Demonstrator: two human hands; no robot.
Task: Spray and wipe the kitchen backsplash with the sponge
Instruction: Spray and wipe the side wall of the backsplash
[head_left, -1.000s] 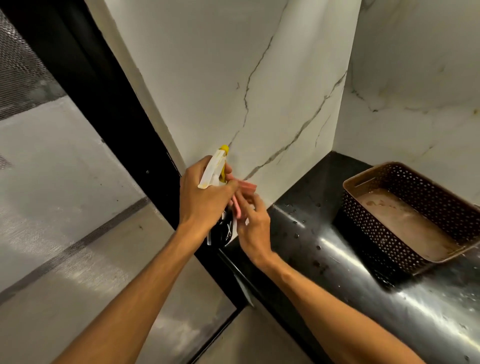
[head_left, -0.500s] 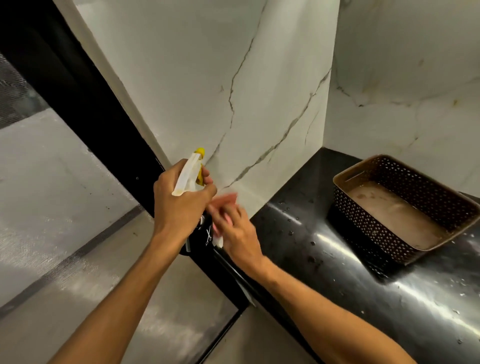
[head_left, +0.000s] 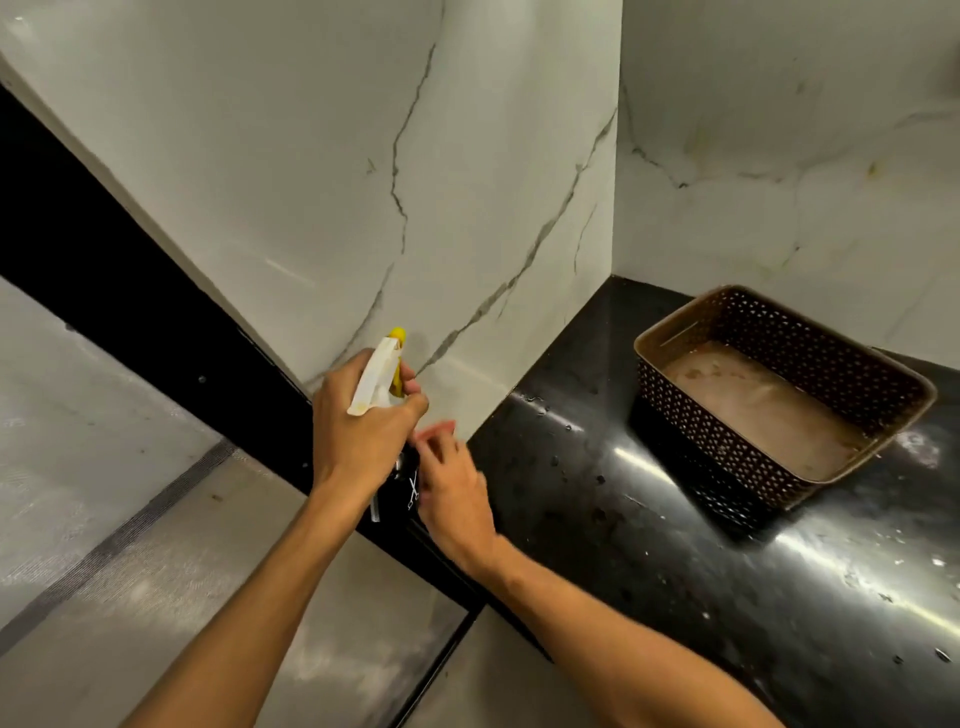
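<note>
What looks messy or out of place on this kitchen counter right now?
Droplets are scattered across the black countertop near the wall corner. The brown perforated basket has a blotchy, stained floor. Faint yellowish marks show on the right backsplash panel. Nothing looks tipped or broken.

backsplash (head_left: 322, 171): veined marble look, smooth | countertop (head_left: 649, 545): glossy black | basket (head_left: 779, 452): perforated plastic

No words legible — only a white scissors-like mark (head_left: 413, 491) on the black spray bottle (head_left: 376, 376).
</note>
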